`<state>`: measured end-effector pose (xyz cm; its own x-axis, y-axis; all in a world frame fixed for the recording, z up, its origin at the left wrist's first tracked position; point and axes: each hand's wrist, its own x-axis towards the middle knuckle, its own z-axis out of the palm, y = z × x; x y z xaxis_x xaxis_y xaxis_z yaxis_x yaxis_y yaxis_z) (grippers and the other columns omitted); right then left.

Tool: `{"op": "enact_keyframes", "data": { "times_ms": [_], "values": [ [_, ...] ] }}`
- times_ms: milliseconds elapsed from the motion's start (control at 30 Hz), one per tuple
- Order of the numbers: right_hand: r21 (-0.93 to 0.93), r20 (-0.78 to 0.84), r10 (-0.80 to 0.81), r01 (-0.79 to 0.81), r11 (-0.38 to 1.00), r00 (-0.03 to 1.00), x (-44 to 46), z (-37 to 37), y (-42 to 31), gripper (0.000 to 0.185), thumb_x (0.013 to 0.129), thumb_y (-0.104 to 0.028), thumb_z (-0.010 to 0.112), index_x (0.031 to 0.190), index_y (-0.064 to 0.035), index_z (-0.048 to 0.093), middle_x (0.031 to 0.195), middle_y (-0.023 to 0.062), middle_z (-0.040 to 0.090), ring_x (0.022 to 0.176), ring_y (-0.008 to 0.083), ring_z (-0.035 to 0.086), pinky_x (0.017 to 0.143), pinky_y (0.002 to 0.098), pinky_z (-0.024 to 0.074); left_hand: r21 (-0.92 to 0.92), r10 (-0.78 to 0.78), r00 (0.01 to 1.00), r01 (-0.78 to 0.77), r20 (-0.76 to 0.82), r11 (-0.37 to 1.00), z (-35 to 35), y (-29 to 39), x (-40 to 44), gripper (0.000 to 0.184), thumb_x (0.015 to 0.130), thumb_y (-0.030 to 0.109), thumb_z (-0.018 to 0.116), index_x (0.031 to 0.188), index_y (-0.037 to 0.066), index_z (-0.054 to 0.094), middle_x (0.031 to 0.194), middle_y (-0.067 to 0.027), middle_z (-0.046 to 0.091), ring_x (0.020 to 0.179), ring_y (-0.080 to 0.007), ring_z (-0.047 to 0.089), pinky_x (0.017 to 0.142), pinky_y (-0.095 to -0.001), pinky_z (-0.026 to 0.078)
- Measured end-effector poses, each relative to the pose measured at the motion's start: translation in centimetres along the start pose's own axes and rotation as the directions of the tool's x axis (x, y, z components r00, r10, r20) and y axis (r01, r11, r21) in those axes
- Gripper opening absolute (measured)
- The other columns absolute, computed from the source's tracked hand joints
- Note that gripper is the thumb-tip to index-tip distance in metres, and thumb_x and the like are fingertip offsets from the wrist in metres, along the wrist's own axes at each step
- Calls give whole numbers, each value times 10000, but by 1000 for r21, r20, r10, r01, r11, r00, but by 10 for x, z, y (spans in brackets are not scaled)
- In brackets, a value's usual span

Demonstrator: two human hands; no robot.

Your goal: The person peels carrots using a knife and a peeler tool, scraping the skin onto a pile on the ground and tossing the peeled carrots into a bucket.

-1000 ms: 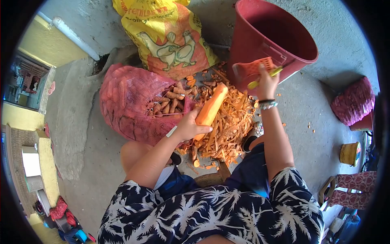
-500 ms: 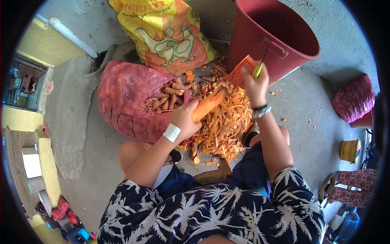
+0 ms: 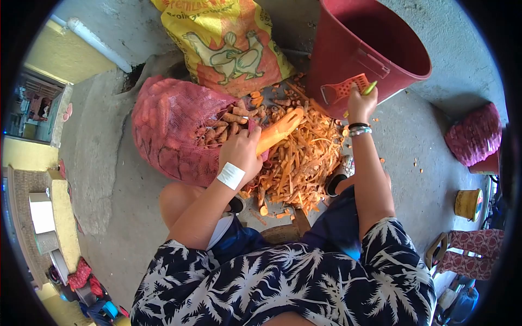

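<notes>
My left hand (image 3: 240,153), with a white patch on the wrist, is wrapped round the lower end of a large peeled carrot (image 3: 279,132). The carrot points up and to the right over a heap of orange peelings (image 3: 302,168). Apart from it, in front of the red bin, my right hand (image 3: 362,106) is closed on a peeler (image 3: 349,88) with an orange, holed flat part and a yellow-green handle end. To the left, an open red mesh sack (image 3: 174,130) lies on its side, with several unpeeled carrots (image 3: 231,120) at its mouth.
A tall red bin (image 3: 340,60) stands behind the heap, beside a yellow printed feed sack (image 3: 228,51). At the right are a filled pink mesh sack (image 3: 474,133) and a yellow bucket (image 3: 468,204). Carrot ends and scraps lie on the concrete floor (image 3: 402,163).
My right hand has moved right and slightly down with the peeler, away from the carrot. The carrot has shifted slightly up in my left hand, its far end now in plain view.
</notes>
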<state>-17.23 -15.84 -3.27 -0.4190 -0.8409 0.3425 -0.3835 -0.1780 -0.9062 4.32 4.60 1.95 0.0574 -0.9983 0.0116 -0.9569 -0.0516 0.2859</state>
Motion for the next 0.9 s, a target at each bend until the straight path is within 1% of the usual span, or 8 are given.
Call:
{"op": "enact_keyframes", "data": {
  "times_ms": [67, 100, 167, 267, 300, 333, 500, 900],
  "values": [
    [191, 138, 161, -186, 964, 977, -15, -3, -22, 225, 731, -76, 666, 865, 8, 507, 726, 83, 586, 607, 162, 563, 547, 283, 462, 26, -24, 1000, 23, 16, 999, -1, -1, 2, 518, 614, 86, 652, 1099, 74, 471, 876, -151, 568, 762, -328, 592, 637, -406, 494],
    [251, 222, -25, -33, 967, 975, -30, 5, -5, 227, 728, -81, 667, 861, 4, 503, 710, 68, 566, 609, 159, 552, 537, 269, 444, 21, -25, 1000, 24, 14, 999, -2, 0, 3, 518, 614, 86, 652, 1099, 74, 471, 876, -151, 568, 762, -328, 592, 637, -406, 494],
    [141, 266, -212, 179, 974, 940, -79, 8, -26, 233, 723, -80, 668, 870, -8, 503, 698, 63, 557, 601, 162, 549, 534, 265, 432, 9, -3, 1000, 3, -1, 1000, -2, 2, 4, 501, 614, 84, 650, 1084, 74, 479, 875, -153, 567, 754, -329, 591, 637, -406, 494],
    [-46, 141, -51, 58, 997, 989, -40, 9, -5, 255, 717, -62, 659, 934, -34, 527, 774, 100, 618, 693, 196, 613, 597, 323, 470, 43, 24, 999, -23, -24, 999, 2, -1, 0, 489, 613, 84, 651, 1073, 71, 484, 872, -154, 567, 752, -326, 591, 635, -409, 495],
    [27, 53, -190, 189, 982, 980, -25, 8, -5, 218, 739, -59, 633, 930, -37, 529, 765, 110, 630, 708, 219, 634, 600, 338, 487, 46, 22, 999, -21, -29, 999, 0, -3, 0, 489, 613, 84, 651, 1073, 71, 484, 872, -154, 567, 752, -326, 591, 635, -409, 495],
    [-99, 220, -119, 144, 985, 968, -15, 1, -3, 178, 761, -63, 605, 912, -21, 521, 745, 122, 627, 693, 233, 636, 593, 339, 495, 44, -10, 1000, 11, -30, 999, -3, -5, 0, 483, 614, 84, 652, 1067, 69, 484, 871, -151, 568, 754, -322, 592, 633, -407, 496],
    [-397, 850, 186, 367, 841, 493, -78, -23, -50, 149, 801, -117, 484, 837, 27, 499, 698, 217, 599, 666, 323, 624, 601, 407, 505, 115, -79, 997, 80, -15, 990, -2, -18, 6, 472, 614, 84, 656, 1053, 55, 484, 870, -146, 570, 766, -312, 594, 639, -397, 502],
    [-370, 896, 143, 530, 763, 419, -104, -17, -33, 237, 761, -100, 437, 901, 74, 517, 775, 261, 600, 722, 365, 616, 660, 430, 500, 217, -73, 997, 66, 24, 974, -5, -8, 7, 445, 671, 47, 610, 1104, 9, 512, 890, -166, 567, 745, -287, 606, 629, -361, 507]
  ]
}}
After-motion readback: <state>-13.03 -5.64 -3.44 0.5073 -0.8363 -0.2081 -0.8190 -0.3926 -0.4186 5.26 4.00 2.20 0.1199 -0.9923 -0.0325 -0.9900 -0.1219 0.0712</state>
